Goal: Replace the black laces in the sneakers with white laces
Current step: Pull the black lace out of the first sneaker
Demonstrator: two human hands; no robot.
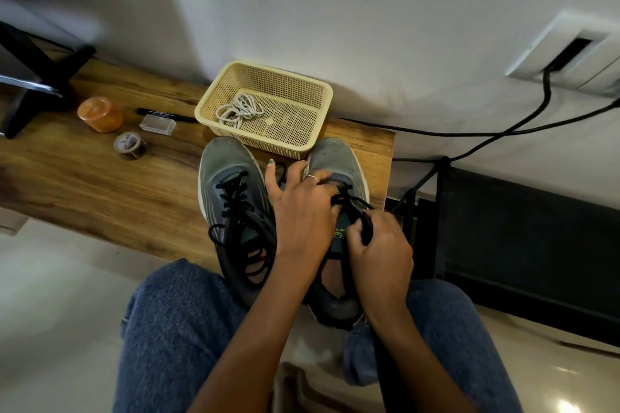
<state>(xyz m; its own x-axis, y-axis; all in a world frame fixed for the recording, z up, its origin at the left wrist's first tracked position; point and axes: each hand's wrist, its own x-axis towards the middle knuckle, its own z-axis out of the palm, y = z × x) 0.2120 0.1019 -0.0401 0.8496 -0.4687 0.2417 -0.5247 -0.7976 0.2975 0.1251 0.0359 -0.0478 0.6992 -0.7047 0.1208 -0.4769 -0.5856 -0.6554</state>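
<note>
On the wooden surface (100, 191), two grey sneakers lie side by side, toes toward the basket (265, 107) holding white laces (239, 111). The left hand (302, 208) rests fingers-spread on the right sneaker (335, 157); the right hand (379, 251) pinches its black lace (355, 203). The left sneaker (231, 198) is still laced black.

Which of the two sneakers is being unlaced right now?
The right-hand sneaker: both hands are on it, the right hand pinching its black lace. The left-hand sneaker lies untouched.

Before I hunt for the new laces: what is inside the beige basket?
Inside the beige basket lies a loose bundle of white laces at its left end. The rest shows bare mesh floor. The sneaker toes cover only part of its near outer wall.
</note>
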